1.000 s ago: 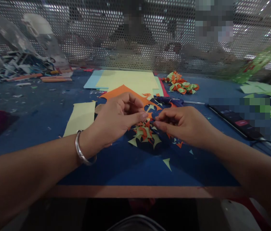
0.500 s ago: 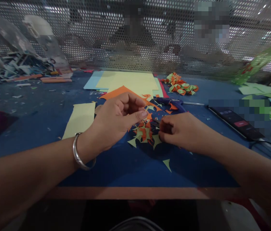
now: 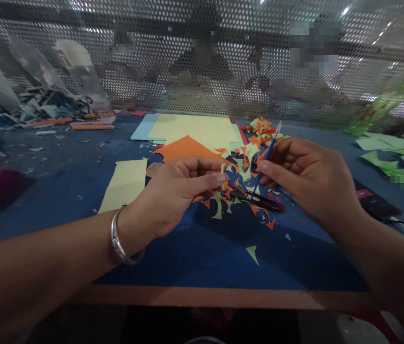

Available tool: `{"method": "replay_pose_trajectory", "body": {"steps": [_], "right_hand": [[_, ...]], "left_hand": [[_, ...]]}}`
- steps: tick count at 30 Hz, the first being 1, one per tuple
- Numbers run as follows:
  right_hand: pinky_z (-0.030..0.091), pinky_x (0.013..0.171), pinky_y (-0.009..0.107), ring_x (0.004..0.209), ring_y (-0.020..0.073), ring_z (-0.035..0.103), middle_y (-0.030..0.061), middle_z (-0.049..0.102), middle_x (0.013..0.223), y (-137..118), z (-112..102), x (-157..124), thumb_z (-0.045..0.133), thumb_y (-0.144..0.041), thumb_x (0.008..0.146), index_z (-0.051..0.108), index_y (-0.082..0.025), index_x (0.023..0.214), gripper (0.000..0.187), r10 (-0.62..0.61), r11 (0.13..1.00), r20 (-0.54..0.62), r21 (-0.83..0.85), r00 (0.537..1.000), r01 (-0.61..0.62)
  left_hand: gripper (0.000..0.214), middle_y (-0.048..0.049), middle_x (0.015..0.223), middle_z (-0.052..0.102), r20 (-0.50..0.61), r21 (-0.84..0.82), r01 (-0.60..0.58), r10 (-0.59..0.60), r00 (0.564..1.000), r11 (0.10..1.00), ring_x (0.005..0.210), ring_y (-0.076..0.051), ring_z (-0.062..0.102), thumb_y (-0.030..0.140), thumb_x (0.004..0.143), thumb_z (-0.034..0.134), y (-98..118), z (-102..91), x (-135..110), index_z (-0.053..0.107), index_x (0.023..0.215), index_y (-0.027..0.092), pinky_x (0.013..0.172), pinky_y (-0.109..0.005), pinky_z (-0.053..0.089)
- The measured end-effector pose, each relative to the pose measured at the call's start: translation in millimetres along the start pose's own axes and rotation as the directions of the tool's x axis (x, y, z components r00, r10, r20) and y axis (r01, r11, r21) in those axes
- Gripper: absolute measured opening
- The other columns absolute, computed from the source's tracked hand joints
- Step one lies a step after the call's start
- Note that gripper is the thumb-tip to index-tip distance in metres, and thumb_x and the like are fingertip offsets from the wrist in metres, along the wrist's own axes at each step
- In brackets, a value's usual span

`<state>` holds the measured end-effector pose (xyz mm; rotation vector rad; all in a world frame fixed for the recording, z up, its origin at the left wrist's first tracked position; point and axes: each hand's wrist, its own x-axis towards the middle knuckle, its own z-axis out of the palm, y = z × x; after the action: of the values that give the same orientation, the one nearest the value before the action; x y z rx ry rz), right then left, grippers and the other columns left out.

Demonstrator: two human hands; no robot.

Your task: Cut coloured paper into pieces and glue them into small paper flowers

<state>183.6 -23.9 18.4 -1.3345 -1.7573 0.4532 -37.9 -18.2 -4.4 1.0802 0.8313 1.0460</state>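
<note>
My left hand (image 3: 180, 191), with a silver bangle (image 3: 119, 236) on the wrist, pinches a small piece of pale yellow paper (image 3: 222, 168) between thumb and forefinger. My right hand (image 3: 305, 179) is closed round a thin blue stick (image 3: 267, 154) that points up and away from me. Both hands hover over a heap of small orange and pale green paper cuttings (image 3: 235, 196) on the blue table top (image 3: 187, 248). A pair of dark scissors (image 3: 259, 199) lies among the cuttings, just below my right hand.
Sheets of yellow, light blue and orange paper (image 3: 194, 136) lie behind the hands. A pile of folded orange and green pieces (image 3: 261, 128) sits further back. A phone with a cable (image 3: 376, 205) lies at the right. A perforated metal screen (image 3: 202, 57) closes off the back; people sit behind it.
My right hand has lifted off the table with the blue stick in it and moved up and to the right. The left hand has stayed in place, still pinching.
</note>
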Motion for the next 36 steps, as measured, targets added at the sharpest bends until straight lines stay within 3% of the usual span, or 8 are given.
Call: {"method": "replay_pose_trajectory", "body": {"steps": [3, 5, 9, 14, 20, 26, 30, 36], "right_hand": [[0.045, 0.051, 0.027, 0.052, 0.0123, 0.057, 0.0000, 0.064, 0.066, -1, -4, 2, 0.070, -0.030, 0.086, 0.063, -0.022, 0.083, 0.012, -0.001, 1.000, 0.009, -0.004, 1.000, 0.001], [0.041, 0.046, 0.026, 0.047, 0.0094, 0.051, -0.0009, 0.064, 0.065, 6, -5, 6, 0.070, -0.030, 0.086, 0.065, -0.019, 0.091, 0.014, 0.034, 0.999, 0.091, -0.015, 0.995, -0.033], [0.038, 0.039, 0.021, 0.043, 0.0079, 0.050, -0.0039, 0.062, 0.063, 25, -2, 15, 0.068, -0.034, 0.088, 0.062, -0.016, 0.114, 0.032, 0.213, 0.972, 0.380, 0.013, 0.900, -0.236], [0.039, 0.037, 0.016, 0.043, 0.0076, 0.056, -0.0025, 0.069, 0.070, 22, 4, 14, 0.068, -0.027, 0.086, 0.049, -0.019, 0.140, 0.058, 0.253, 0.881, 0.494, 0.239, 0.832, -0.409], [0.045, 0.042, 0.016, 0.047, 0.0090, 0.062, -0.0014, 0.071, 0.072, 7, 9, 5, 0.074, -0.029, 0.086, 0.037, -0.021, 0.151, 0.075, 0.198, 0.784, 0.575, 0.394, 0.794, -0.480], [0.050, 0.048, 0.019, 0.050, 0.0095, 0.064, 0.0000, 0.073, 0.077, 4, 15, -1, 0.072, -0.024, 0.087, 0.040, -0.022, 0.148, 0.069, 0.133, 0.755, 0.569, 0.472, 0.811, -0.455], [0.051, 0.049, 0.020, 0.050, 0.0100, 0.064, 0.0000, 0.073, 0.077, -1, 16, -3, 0.071, -0.022, 0.089, 0.040, -0.023, 0.147, 0.066, 0.095, 0.741, 0.560, 0.512, 0.823, -0.434], [0.048, 0.044, 0.017, 0.048, 0.0091, 0.064, -0.0006, 0.074, 0.080, -6, 13, -4, 0.073, -0.020, 0.087, 0.039, -0.026, 0.146, 0.068, 0.073, 0.664, 0.583, 0.577, 0.809, -0.475]], "left_hand": [[0.021, -0.0004, 0.085, 0.070, 0.007, -0.016, 0.011, -0.011, 1.000, 1.000, 0.077, -0.009, 0.064, 0.020, 0.072, 0.085, 1, 0.7, 0, 0.073, 0.089, 0.014, 0.074, -0.021, 0.051], [0.021, 0.0000, 0.084, 0.070, -0.008, -0.016, 0.010, -0.010, 1.000, 1.000, 0.076, -0.009, 0.064, 0.019, 0.071, 0.086, 1, 0.7, 1, 0.073, 0.087, 0.014, 0.074, -0.022, 0.051], [0.022, -0.0004, 0.085, 0.070, -0.012, -0.010, 0.015, -0.015, 1.000, 1.000, 0.076, -0.010, 0.064, 0.019, 0.071, 0.086, 1, 0.0, 2, 0.072, 0.087, 0.014, 0.073, -0.023, 0.051], [0.031, -0.0007, 0.080, 0.070, 0.150, 0.021, 0.170, -0.171, 0.974, 0.985, 0.071, -0.009, 0.063, 0.016, 0.074, 0.084, 1, 2.0, -1, 0.071, 0.102, 0.013, 0.070, -0.022, 0.049], [0.051, 0.0011, 0.073, 0.070, 0.309, 0.063, 0.337, -0.340, 0.888, 0.939, 0.067, -0.008, 0.063, 0.014, 0.076, 0.083, 5, 3.2, -7, 0.059, 0.122, 0.016, 0.068, -0.020, 0.047], [0.037, -0.0014, 0.079, 0.074, 0.537, 0.117, 0.492, -0.472, 0.699, 0.862, 0.067, -0.009, 0.066, 0.016, 0.074, 0.085, 4, 2.9, -8, 0.064, 0.104, 0.017, 0.065, -0.020, 0.050], [0.023, 0.0001, 0.078, 0.073, 0.565, 0.182, 0.502, -0.508, 0.650, 0.845, 0.067, -0.008, 0.066, 0.017, 0.074, 0.085, 4, 4.5, -9, 0.065, 0.086, 0.016, 0.066, -0.018, 0.051], [0.026, 0.0008, 0.076, 0.074, 0.592, 0.183, 0.531, -0.524, 0.613, 0.828, 0.066, -0.008, 0.068, 0.013, 0.073, 0.084, 2, 4.5, -10, 0.064, 0.090, 0.018, 0.066, -0.018, 0.054]]}}
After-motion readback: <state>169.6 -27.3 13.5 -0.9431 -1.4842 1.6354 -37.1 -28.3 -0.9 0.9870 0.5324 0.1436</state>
